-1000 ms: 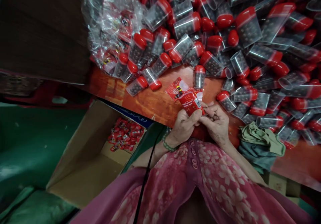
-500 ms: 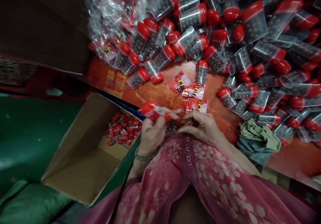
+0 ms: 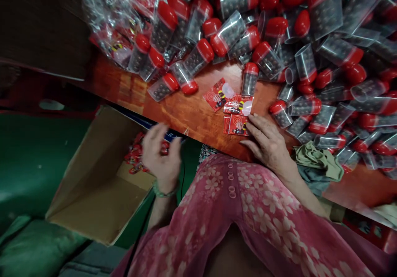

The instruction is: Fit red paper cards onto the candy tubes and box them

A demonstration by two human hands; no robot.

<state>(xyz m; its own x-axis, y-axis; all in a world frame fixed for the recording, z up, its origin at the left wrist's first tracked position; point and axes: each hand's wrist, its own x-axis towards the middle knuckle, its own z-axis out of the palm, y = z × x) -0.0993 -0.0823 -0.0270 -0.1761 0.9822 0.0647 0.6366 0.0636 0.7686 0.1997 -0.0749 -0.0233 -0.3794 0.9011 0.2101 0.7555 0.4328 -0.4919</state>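
My left hand (image 3: 163,155), slightly blurred, is over the opening of a cardboard box (image 3: 93,202), with thumb and fingers apart. A bit of red shows between them; whether it lies in the box or is dropping I cannot tell. Inside the box lies a heap of small red wrapped packets (image 3: 132,159), partly hidden by that hand. My right hand (image 3: 268,142) lies spread near the table edge, its fingertips at a red printed card (image 3: 238,124). Two more such cards, an upper one (image 3: 238,104) and a tilted one (image 3: 218,95), lie just beyond, overlapping.
A large pile of clear red-capped containers with dark beads (image 3: 266,63) covers the far and right side of the wooden table (image 3: 198,115). Clear plastic bags (image 3: 118,24) lie at the far left. A crumpled green cloth (image 3: 318,159) is beside my right forearm.
My left hand has moved left over the box and opened; the red packet it held is no longer in its grip. My right hand has moved from my lap edge onto the cards.
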